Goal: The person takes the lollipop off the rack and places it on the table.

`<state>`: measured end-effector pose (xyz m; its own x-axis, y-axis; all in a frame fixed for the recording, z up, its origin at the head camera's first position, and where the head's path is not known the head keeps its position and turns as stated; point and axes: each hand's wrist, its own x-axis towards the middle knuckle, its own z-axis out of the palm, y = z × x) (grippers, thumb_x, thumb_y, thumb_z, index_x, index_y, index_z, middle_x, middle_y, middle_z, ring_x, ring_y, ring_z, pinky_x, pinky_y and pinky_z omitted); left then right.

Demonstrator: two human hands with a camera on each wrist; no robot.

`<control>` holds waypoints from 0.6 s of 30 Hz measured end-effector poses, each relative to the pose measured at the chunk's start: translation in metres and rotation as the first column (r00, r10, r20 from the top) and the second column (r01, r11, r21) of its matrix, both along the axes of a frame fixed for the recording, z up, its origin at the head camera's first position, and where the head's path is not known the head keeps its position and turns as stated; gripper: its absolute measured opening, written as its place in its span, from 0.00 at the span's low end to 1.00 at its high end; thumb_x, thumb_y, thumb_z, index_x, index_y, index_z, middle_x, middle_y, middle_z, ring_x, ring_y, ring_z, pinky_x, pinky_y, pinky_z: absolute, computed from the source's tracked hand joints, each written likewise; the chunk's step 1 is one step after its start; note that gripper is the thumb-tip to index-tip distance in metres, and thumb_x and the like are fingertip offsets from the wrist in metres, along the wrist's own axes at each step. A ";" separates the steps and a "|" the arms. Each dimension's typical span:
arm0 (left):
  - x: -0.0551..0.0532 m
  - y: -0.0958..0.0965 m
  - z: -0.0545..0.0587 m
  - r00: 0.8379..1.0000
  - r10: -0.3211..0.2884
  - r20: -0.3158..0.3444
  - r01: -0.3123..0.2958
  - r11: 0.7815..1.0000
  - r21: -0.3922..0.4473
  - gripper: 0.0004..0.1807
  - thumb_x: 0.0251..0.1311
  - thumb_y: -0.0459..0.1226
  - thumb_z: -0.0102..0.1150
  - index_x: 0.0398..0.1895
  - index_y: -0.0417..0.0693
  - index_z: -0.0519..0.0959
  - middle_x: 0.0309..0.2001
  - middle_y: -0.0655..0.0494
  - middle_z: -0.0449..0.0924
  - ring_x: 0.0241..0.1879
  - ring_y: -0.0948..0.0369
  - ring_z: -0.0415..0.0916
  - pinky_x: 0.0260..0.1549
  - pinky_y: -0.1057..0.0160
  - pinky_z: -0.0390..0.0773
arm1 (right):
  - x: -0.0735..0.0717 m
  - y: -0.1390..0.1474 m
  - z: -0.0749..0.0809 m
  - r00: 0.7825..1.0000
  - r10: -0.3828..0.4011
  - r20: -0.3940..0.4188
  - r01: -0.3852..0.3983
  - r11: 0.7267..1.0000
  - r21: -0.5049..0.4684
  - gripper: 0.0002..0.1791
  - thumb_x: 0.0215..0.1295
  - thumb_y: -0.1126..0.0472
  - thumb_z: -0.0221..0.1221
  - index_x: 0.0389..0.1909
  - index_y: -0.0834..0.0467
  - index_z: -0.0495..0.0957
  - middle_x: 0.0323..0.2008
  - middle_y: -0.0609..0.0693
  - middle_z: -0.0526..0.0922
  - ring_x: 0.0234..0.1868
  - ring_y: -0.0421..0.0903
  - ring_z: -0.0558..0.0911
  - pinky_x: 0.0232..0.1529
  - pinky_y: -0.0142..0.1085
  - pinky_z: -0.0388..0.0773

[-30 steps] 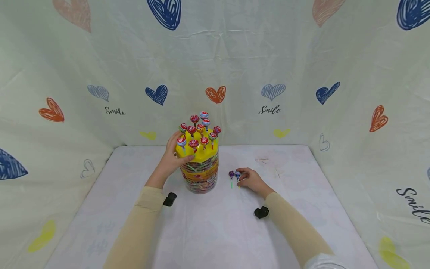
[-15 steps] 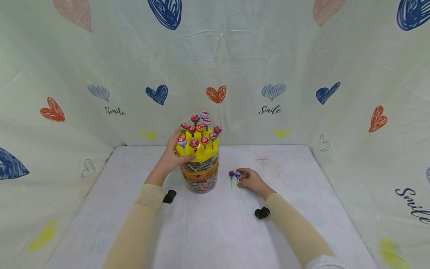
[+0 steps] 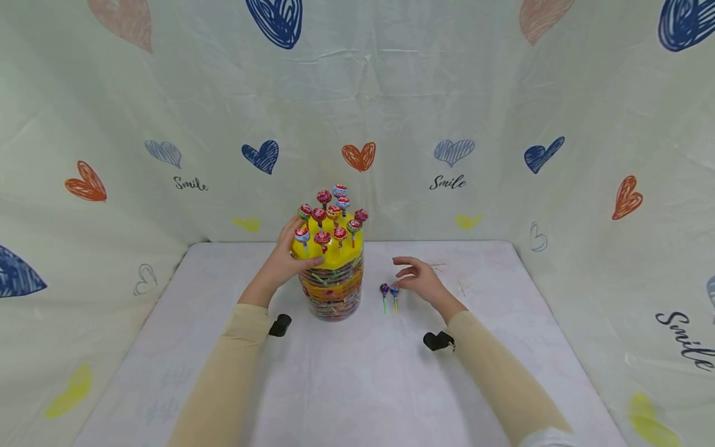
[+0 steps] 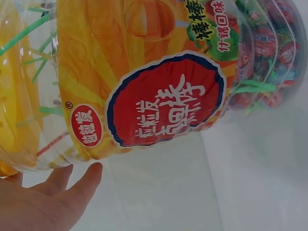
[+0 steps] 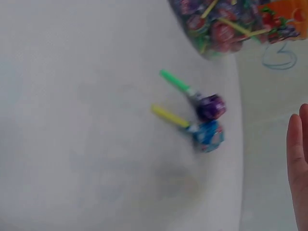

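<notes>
A clear jar (image 3: 334,292) full of wrapped lollipops stands on the table, its orange label facing the left wrist view. Several lollipops (image 3: 322,240) stand upright in its yellow lid (image 3: 347,253). My left hand (image 3: 281,262) holds the jar's top from the left, thumb in front and fingers round the side. Right of the jar, a purple lollipop (image 5: 211,107) with a green stick and a blue lollipop (image 5: 209,135) with a yellow stick lie side by side. Just behind them hovers my right hand (image 3: 423,282), fingers loosely extended, holding nothing.
A white cloth covers the table (image 3: 346,385). Thin brownish marks (image 3: 461,287) show on it at the back right. Behind hangs a pale curtain (image 3: 391,112) printed with hearts. A black device (image 3: 438,341) sits by the right wrist, another (image 3: 280,325) by the left.
My right hand has let go of the blue lollipop, its fingers spreading as it moved up and back. The two lollipops stay in place. My left hand keeps its hold on the jar.
</notes>
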<state>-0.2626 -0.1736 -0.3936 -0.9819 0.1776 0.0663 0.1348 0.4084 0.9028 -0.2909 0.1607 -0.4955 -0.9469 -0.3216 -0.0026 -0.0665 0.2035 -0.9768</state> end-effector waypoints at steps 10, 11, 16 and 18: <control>0.002 -0.001 -0.002 0.999 0.017 0.027 -0.018 1.000 0.005 0.53 0.58 0.39 0.69 0.79 0.62 0.43 0.78 0.57 0.28 0.73 0.45 0.45 0.66 0.44 0.59 | 0.001 -0.025 0.063 0.978 0.056 -0.199 -0.091 0.981 -0.169 0.32 0.58 0.72 0.66 0.65 0.62 0.70 0.61 0.57 0.74 0.56 0.58 0.75 0.53 0.37 0.78; 0.002 -0.001 -0.002 0.999 0.018 0.026 -0.018 1.000 0.005 0.53 0.58 0.39 0.69 0.79 0.61 0.42 0.78 0.57 0.28 0.73 0.45 0.45 0.66 0.44 0.59 | 0.003 -0.027 0.069 0.975 0.064 -0.214 -0.104 0.977 -0.184 0.31 0.59 0.73 0.65 0.65 0.63 0.70 0.61 0.57 0.73 0.56 0.57 0.75 0.55 0.37 0.77; 0.001 0.000 -0.001 1.000 0.019 0.020 -0.019 1.000 0.004 0.54 0.57 0.39 0.69 0.79 0.61 0.42 0.78 0.57 0.28 0.73 0.45 0.45 0.66 0.44 0.58 | 0.009 -0.039 0.092 0.957 0.108 -0.268 -0.179 0.950 -0.257 0.31 0.60 0.77 0.62 0.65 0.64 0.69 0.63 0.58 0.72 0.60 0.55 0.73 0.61 0.44 0.72; 0.001 0.001 -0.002 1.000 0.017 0.020 -0.017 1.000 0.008 0.54 0.57 0.39 0.69 0.79 0.61 0.42 0.78 0.57 0.28 0.73 0.45 0.45 0.66 0.44 0.58 | 0.010 -0.042 0.099 0.952 0.121 -0.281 -0.202 0.938 -0.282 0.32 0.59 0.78 0.61 0.66 0.65 0.68 0.64 0.61 0.70 0.61 0.56 0.72 0.63 0.46 0.70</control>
<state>-0.2615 -0.1729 -0.3952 -0.9859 0.1606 0.0477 0.1096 0.4027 0.9087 -0.2804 0.1185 -0.3970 -0.8372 -0.4168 0.3541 -0.3283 -0.1348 -0.9349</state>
